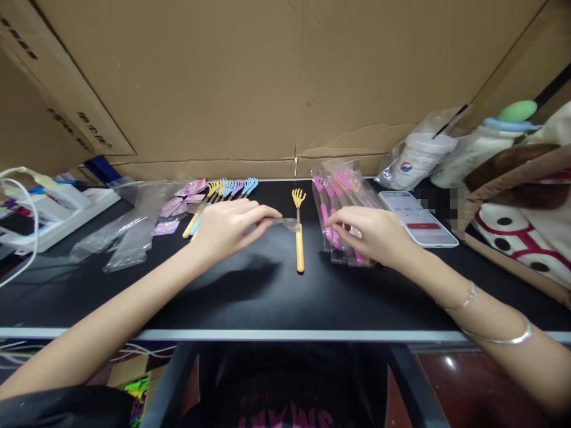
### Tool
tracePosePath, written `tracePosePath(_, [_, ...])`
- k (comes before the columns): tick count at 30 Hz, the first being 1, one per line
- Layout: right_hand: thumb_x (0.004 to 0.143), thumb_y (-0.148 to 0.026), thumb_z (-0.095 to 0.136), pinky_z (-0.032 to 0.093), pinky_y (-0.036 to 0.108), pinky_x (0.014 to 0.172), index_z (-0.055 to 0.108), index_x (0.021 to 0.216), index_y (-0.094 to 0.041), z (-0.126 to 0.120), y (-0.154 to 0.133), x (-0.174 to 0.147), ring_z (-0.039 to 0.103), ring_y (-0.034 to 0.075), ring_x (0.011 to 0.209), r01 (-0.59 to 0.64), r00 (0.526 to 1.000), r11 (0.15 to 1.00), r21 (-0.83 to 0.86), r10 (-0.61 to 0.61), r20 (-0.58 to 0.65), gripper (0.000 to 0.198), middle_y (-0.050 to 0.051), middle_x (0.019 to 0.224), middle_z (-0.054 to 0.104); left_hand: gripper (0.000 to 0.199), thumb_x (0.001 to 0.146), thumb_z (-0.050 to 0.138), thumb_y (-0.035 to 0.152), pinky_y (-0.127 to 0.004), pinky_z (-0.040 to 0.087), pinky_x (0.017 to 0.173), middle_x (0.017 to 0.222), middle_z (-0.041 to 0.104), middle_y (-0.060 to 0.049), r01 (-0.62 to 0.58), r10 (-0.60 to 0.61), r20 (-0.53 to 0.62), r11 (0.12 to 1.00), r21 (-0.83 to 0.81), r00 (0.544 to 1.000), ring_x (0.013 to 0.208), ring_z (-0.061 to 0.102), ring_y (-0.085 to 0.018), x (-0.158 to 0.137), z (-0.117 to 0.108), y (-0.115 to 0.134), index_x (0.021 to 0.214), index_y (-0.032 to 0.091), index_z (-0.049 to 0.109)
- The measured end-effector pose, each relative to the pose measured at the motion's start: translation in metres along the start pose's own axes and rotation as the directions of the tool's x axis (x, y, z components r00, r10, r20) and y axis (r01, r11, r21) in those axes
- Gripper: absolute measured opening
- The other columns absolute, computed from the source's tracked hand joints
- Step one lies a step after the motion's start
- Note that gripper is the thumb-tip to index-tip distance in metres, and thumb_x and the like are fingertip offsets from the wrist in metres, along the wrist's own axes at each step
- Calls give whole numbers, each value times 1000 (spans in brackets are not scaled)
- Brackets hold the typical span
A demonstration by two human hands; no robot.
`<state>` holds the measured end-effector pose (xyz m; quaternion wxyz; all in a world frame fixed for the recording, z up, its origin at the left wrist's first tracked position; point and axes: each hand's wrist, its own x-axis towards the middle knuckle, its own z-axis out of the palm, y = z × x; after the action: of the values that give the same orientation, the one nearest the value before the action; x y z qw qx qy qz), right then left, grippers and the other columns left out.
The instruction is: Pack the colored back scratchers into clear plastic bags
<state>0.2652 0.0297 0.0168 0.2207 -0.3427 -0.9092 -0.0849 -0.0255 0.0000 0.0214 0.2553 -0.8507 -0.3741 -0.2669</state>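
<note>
In the head view, my left hand [234,224] pinches what looks like a clear plastic bag [288,222], seen nearly edge-on, which reaches the neck of a yellow back scratcher [300,246]. This scratcher has a hand-shaped end and lies upright in view on the black table, mid-table. My right hand [372,232] is over several pink back scratchers [332,205] in clear bags, thumb and forefinger drawn together; whether they grip a bag is hidden. Left of centre, partly behind my left hand, lie several unbagged back scratchers [227,189] in yellow, blue and purple.
Flat clear bags [138,226] and pink printed cards [167,227] lie at the left, beside a white power strip [80,214]. At the right are a phone [419,219], a bagged cup [419,157], a bottle [479,148] and a plush bag [513,220]. Cardboard [223,83] walls the back.
</note>
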Motion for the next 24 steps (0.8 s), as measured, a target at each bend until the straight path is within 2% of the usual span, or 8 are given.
tracePosePath(3, [93,-20,46,46,27,70,67,91,-21,7,-6,-1,65,16,81,136,986,981,141,-148,79,21,4,85,70,21,96,48,31,-23,37,56,77,70,3,-67,67,59,998,-6,996,68,64,-11,6,17,7,100,26,68])
tracePosePath(6, [92,-18,47,49,28,73,68,101,-22,12,-12,-2,65,18,89,169,966,956,242,-209,151,23,6,93,70,23,97,46,31,-24,34,54,72,68,2,-89,90,74,996,-21,993,65,62,-11,8,31,13,100,26,68])
tracePosePath(10, [92,-20,48,52,31,76,63,118,-23,12,-17,-3,64,20,98,153,970,946,286,-199,141,30,7,105,69,22,96,46,30,-24,33,53,69,66,1,-96,97,75,995,-10,992,63,60,-12,2,40,18,100,25,68])
tracePosePath(14, [90,-17,50,53,36,85,57,127,-24,8,-17,-2,62,22,108,141,980,949,281,-174,95,38,7,117,68,21,96,48,32,-25,33,53,68,65,1,-80,80,86,997,-5,993,64,60,-13,-4,44,20,100,24,67])
tracePosePath(20, [90,-19,52,52,40,88,55,128,-25,11,-15,-1,61,23,110,112,979,945,307,-159,131,39,8,121,67,22,97,49,40,-25,33,53,70,65,2,-64,68,97,997,-43,993,66,60,-13,-9,51,20,104,25,65])
tracePosePath(24, [92,-23,52,51,41,89,54,128,-24,15,-16,0,59,24,111,123,972,939,322,-179,152,36,9,121,65,20,97,50,38,-25,33,54,71,66,3,-23,29,96,998,-65,995,67,60,-13,-11,53,20,104,26,65])
